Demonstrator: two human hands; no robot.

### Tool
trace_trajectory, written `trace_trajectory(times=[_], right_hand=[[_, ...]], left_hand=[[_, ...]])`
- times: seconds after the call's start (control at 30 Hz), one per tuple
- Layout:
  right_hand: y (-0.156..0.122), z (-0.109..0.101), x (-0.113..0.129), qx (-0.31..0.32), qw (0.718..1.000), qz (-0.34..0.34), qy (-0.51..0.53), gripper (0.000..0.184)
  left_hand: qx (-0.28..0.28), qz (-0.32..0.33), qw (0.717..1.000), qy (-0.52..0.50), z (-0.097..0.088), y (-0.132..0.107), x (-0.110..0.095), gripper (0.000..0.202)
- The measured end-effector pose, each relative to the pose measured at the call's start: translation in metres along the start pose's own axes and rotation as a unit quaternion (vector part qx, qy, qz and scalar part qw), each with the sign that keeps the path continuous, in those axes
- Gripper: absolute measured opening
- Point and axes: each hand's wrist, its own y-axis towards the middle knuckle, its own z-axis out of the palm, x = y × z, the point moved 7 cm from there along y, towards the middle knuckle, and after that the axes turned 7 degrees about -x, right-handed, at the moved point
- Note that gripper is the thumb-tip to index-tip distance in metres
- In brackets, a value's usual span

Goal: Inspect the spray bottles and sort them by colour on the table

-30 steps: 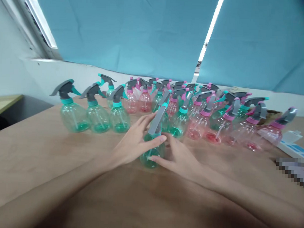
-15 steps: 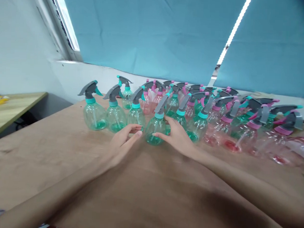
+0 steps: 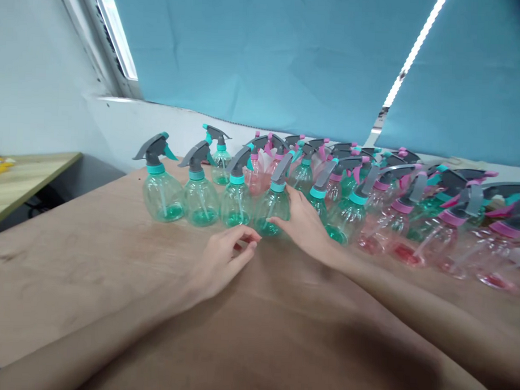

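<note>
Two bare hands and one row of six green spray bottles at the near edge of a crowded group. The right hand (image 3: 307,224) grips the fourth green bottle (image 3: 273,203) from the left, upright on the wooden table (image 3: 96,257); its thumb lies across the near wall, its fingers, partly hidden, curl behind. The left hand (image 3: 224,253) is empty just in front, fingers bent, thumb apart from them. Three green bottles (image 3: 200,200) stand to the left, two (image 3: 347,218) to the right; one rear green bottle (image 3: 220,166) stands behind. Pink bottles (image 3: 407,254) overlap too much to count.
</note>
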Motion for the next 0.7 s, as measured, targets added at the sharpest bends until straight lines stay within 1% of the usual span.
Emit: trace_trajectory(times=[0.17, 0.3, 0.37, 0.43, 0.47, 0.53, 0.63, 0.7], right_hand=[[0.005, 0.001, 0.002, -0.009, 1.0, -0.006, 0.022, 0.083], [0.007, 0.004, 0.006, 0.006, 0.999, 0.004, 0.032, 0.085], [0.005, 0.002, 0.007, 0.012, 0.999, 0.017, 0.031, 0.087], [-0.001, -0.004, 0.008, 0.01, 0.999, 0.016, 0.035, 0.088], [-0.006, -0.009, 0.008, 0.008, 0.999, 0.007, 0.04, 0.085], [-0.016, -0.024, 0.007, -0.001, 0.999, -0.015, 0.049, 0.075], [-0.03, -0.051, -0.003, -0.019, 0.998, -0.035, 0.043, 0.045], [-0.035, -0.071, -0.016, -0.044, 0.999, -0.02, 0.026, 0.034]], left_hand=[[0.014, 0.013, 1.0, -0.005, 0.011, 0.002, -0.005, 0.013], [0.028, 0.026, 0.999, -0.011, 0.018, 0.004, -0.01, 0.013], [0.032, 0.029, 0.999, -0.014, 0.02, 0.006, -0.012, 0.013], [0.034, 0.03, 0.999, -0.016, 0.021, 0.008, -0.013, 0.013], [0.034, 0.03, 0.999, -0.017, 0.02, 0.009, -0.014, 0.013], [0.031, 0.03, 0.999, -0.02, 0.019, 0.012, -0.015, 0.013], [0.02, 0.027, 0.999, -0.024, 0.016, 0.017, -0.017, 0.013], [0.014, 0.025, 0.999, -0.027, 0.016, 0.021, -0.017, 0.013]])
